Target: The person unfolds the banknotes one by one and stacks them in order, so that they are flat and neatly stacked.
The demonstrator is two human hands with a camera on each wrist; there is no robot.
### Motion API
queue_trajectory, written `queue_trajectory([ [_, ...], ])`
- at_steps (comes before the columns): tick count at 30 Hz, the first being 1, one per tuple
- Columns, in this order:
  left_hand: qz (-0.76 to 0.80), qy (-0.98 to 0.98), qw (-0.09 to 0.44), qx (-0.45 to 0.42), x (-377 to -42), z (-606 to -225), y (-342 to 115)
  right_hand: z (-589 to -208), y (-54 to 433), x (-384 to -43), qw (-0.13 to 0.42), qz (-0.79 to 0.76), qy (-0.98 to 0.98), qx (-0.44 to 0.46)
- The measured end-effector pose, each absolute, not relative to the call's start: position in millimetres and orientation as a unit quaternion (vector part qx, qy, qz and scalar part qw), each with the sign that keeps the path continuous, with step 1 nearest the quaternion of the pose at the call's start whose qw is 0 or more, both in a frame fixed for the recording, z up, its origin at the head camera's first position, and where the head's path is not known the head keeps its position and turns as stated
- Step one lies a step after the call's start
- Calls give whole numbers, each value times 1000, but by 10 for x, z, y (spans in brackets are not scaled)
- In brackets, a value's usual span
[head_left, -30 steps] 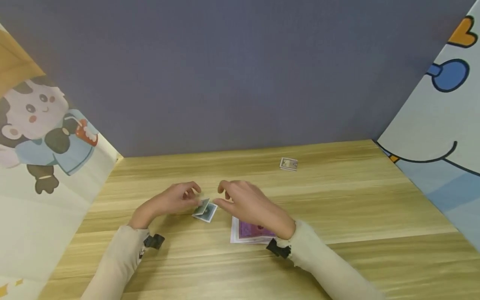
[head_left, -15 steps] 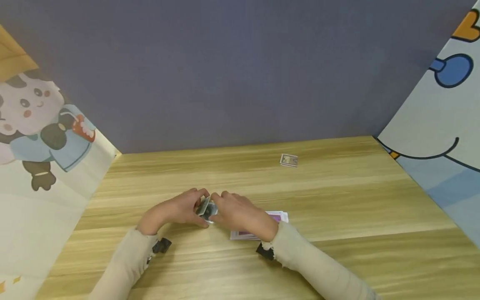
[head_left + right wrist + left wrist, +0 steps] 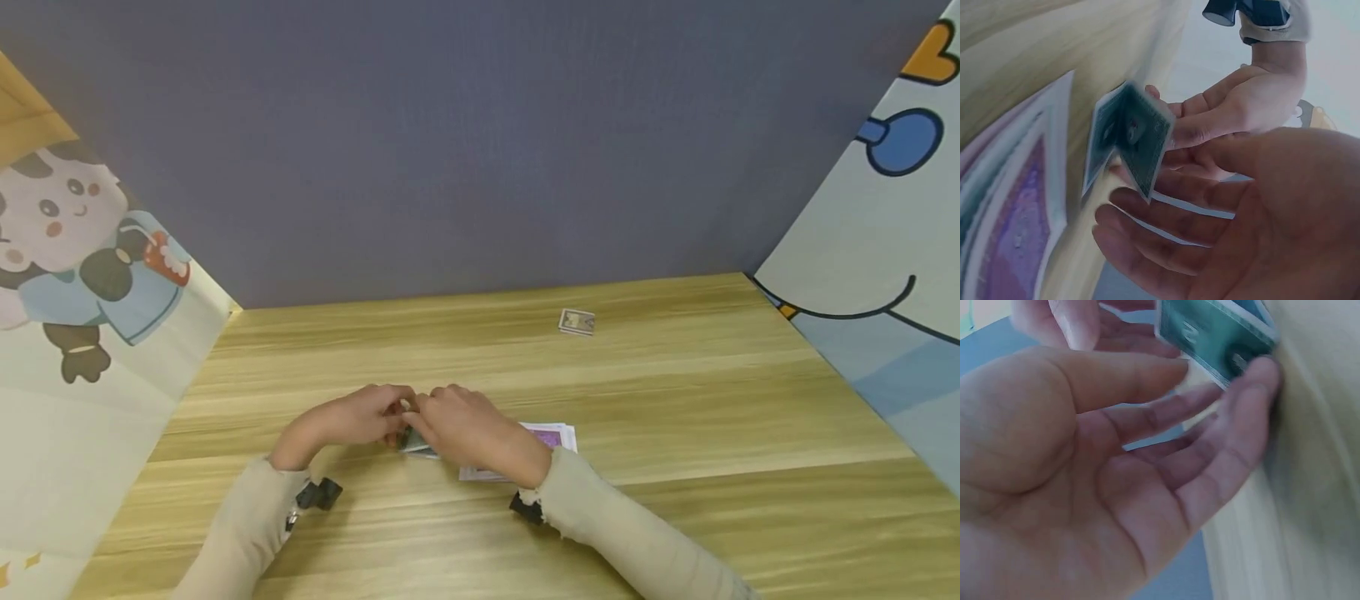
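Note:
A folded green banknote (image 3: 1144, 134), pale-edged and looking like printed play money, stands half open on the table, and in the head view its lower part (image 3: 420, 447) shows under the hands. My left hand (image 3: 358, 418) holds it at one side; in the left wrist view a fingertip (image 3: 1263, 372) lies on its corner and the thumb is by its edge. My right hand (image 3: 467, 430) is close against the other side, its fingers (image 3: 1135, 253) loosely bent around the note. Whether they touch it is hard to tell.
Under my right wrist lies a stack of purple-printed paper notes (image 3: 546, 435) with white margins. Farther back on the wooden table (image 3: 675, 400) is a small brown card-like piece (image 3: 577, 322). A grey panel (image 3: 480, 150) rises behind, with printed side walls.
My right hand has moved left and down to meet the left hand at the green note. The left hand has shifted right and bent its fingers in; the note is now mostly covered.

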State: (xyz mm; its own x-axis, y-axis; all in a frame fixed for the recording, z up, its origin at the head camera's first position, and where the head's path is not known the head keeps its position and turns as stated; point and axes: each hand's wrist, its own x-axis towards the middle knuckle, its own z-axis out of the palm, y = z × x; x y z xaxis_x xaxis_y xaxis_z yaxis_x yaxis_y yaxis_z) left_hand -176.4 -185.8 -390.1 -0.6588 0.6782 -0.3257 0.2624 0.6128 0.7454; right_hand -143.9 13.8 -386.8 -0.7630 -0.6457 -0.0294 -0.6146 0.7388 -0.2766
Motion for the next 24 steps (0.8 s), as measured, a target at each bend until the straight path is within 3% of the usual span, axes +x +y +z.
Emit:
queue_trajectory([
  [14, 198, 942, 205, 177, -1477, -3852, -1446, -3958, 144, -1436, 87, -70, 942, -317],
  [24, 290, 915, 223, 170, -1486, -3852, -1468, -3948, 269, -1550, 152, -176, 913, -335],
])
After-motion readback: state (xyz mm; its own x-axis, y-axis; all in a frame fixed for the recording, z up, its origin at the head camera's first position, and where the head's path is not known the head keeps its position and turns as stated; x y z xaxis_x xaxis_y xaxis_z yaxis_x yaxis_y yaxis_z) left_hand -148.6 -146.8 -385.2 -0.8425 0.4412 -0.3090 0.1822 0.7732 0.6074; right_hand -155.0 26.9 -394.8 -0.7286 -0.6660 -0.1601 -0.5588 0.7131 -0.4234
